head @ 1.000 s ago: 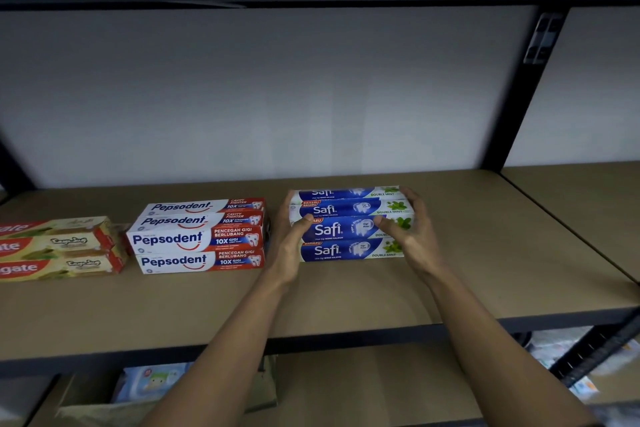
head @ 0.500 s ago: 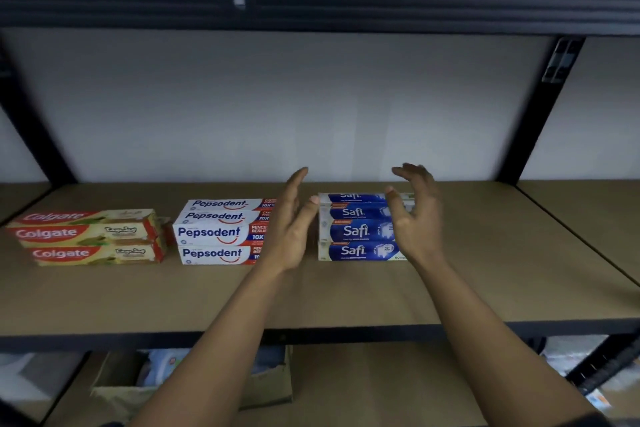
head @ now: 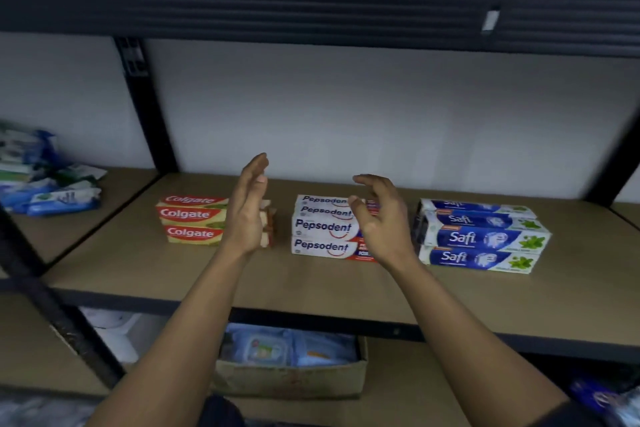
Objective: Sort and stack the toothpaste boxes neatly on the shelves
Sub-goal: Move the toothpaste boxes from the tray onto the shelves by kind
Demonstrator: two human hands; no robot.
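The shelf (head: pixel 346 284) board looks like matt, smooth wood laminate on a dark metal frame (head: pixel 145 104). The Safi boxes (head: pixel 481 236) and Pepsodent boxes (head: pixel 322 229) are glossy printed card; the carton (head: pixel 291 381) below is rough, worn cardboard.

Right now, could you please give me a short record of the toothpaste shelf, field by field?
shelf: tan board on a black frame
left stack: Colgate boxes, partly behind the left hand
middle stack: Pepsodent boxes, partly behind the right hand
right stack: Safi boxes, fully in view
left hand: open, raised, holding nothing
right hand: open, fingers curled, holding nothing
below: cardboard box of packets
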